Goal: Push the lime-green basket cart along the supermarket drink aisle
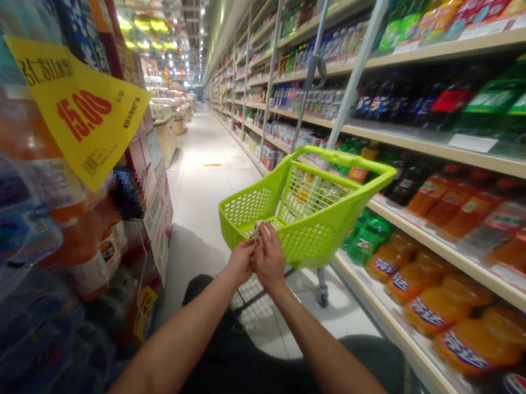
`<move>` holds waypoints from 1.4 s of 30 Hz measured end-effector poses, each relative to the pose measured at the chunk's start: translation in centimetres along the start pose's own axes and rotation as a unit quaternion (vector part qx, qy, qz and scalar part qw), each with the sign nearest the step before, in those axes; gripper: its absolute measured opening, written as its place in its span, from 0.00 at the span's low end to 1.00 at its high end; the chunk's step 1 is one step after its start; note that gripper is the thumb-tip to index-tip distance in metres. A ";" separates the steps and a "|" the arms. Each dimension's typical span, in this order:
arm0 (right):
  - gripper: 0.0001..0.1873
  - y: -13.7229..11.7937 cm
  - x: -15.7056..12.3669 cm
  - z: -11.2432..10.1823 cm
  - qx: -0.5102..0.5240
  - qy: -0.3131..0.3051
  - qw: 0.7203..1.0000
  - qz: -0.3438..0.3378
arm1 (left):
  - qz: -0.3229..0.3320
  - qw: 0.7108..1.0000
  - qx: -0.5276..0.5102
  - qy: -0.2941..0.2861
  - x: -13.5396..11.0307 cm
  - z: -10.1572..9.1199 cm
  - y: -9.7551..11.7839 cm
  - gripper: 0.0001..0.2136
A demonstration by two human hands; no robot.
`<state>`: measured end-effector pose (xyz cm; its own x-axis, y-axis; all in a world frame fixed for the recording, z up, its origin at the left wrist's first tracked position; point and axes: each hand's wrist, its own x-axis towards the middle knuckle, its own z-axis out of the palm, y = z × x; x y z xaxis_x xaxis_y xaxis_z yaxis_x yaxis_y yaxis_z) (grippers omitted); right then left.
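Observation:
My left hand [242, 262] and my right hand [271, 262] meet in front of me, fingers closed together. Between the fingertips shows a small pale crumpled thing [258, 227], too small to tell its kind; both hands appear to pinch it. Just beyond them stands a lime-green shopping cart [321, 240] with a perforated basket, its near rim close behind my fingers. Part of its lower frame is hidden by my hands and forearms.
Shelves of soda bottles [430, 309] line the right side. Wrapped bottle packs [11, 316] are stacked close on the left, with a yellow price sign [82, 116] sticking out. A pale tiled aisle [200, 193] runs ahead between them.

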<state>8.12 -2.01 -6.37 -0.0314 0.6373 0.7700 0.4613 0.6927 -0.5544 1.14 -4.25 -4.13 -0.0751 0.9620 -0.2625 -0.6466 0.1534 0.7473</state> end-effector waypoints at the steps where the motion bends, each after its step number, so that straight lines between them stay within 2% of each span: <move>1: 0.22 0.0 0.0 -0.1 -0.007 0.021 1.000 0.010 | -0.015 1.000 0.005 -0.005 -0.1 0.2 0.1 0.08; 3: 0.23 0.0 0.0 -0.1 -0.022 0.050 0.998 0.032 | -0.060 0.998 0.017 -0.024 -0.4 0.4 0.2 0.08; 5: 0.23 0.1 0.0 -0.1 -0.025 0.037 0.998 0.037 | -0.108 0.993 0.027 -0.049 -0.6 0.4 0.4 0.11; 7: 0.22 0.3 0.1 -0.2 -0.015 0.012 0.999 0.030 | -0.126 0.989 0.048 -0.060 -0.6 0.2 0.4 0.14; 10: 0.21 0.8 0.7 -1.2 0.009 0.021 0.998 0.059 | -0.106 0.986 0.115 -0.062 -0.4 -0.4 0.2 0.10; 13: 0.24 1.0 1.7 -2.7 0.047 0.079 0.985 0.148 | -0.080 0.982 0.160 -0.061 0.1 -0.9 -0.4 0.06; 15: 0.26 0.6 2.0 -3.6 0.065 0.100 0.979 0.163 | -0.054 0.984 0.165 -0.042 0.6 -0.8 -0.5 0.04; 16: 0.26 0.2 1.9 -3.9 0.068 0.092 0.984 0.139 | -0.037 0.985 0.163 -0.030 0.7 -0.6 -0.4 0.03; 18: 0.24 -0.8 1.2 -4.2 0.057 0.040 0.997 0.046 | -0.008 0.989 0.148 -0.014 0.9 0.2 0.1 0.05; 20: 0.23 -1.7 0.0 -4.0 0.030 -0.023 0.998 -0.054 | 0.000 0.993 0.115 -0.027 0.5 1.2 1.0 0.09; 21: 0.23 -2.0 -0.7 -3.8 0.012 -0.043 0.996 -0.082 | -0.012 0.995 0.084 -0.055 0.1 1.6 1.4 0.12; 24: 0.25 -2.4 -2.5 -3.6 -0.024 -0.068 0.993 -0.097 | -0.048 0.991 0.022 -0.120 -1.1 2.3 2.3 0.15; 27: 0.26 -2.3 -3.4 -4.2 0.024 -0.076 0.993 -0.092 | -0.083 0.989 0.007 -0.125 -1.3 2.0 2.4 0.10; 29: 0.25 -2.2 -3.3 -4.9 0.078 -0.048 0.995 -0.048 | -0.069 0.992 -0.008 -0.103 -0.8 1.7 2.2 0.07; 32: 0.24 -2.2 -2.3 -5.4 0.156 0.001 0.982 0.111 | -0.004 0.996 -0.007 -0.085 -0.1 1.6 1.7 0.07; 34: 0.24 -2.3 -1.4 -5.3 0.199 -0.001 0.961 0.192 | 0.032 0.994 0.016 -0.099 -0.1 1.9 1.3 0.09; 38: 0.23 -2.6 -0.5 -4.9 0.195 0.008 0.946 0.258 | 0.074 0.988 0.057 -0.119 -0.8 2.6 0.9 0.13; 40: 0.21 -2.8 -0.5 -4.7 0.213 0.007 0.935 0.285 | 0.068 0.988 0.083 -0.115 -1.2 2.8 1.0 0.14; 42: 0.21 -2.7 -0.7 -4.5 0.283 -0.006 0.904 0.319 | 0.039 0.987 0.089 -0.130 -1.4 2.7 1.3 0.15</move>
<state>10.90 -5.87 -3.96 0.0696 0.9697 0.2342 -0.1385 0.2419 -0.9604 2.51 -4.81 -1.15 0.0925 0.9943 -0.0526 -0.5010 0.0921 0.8606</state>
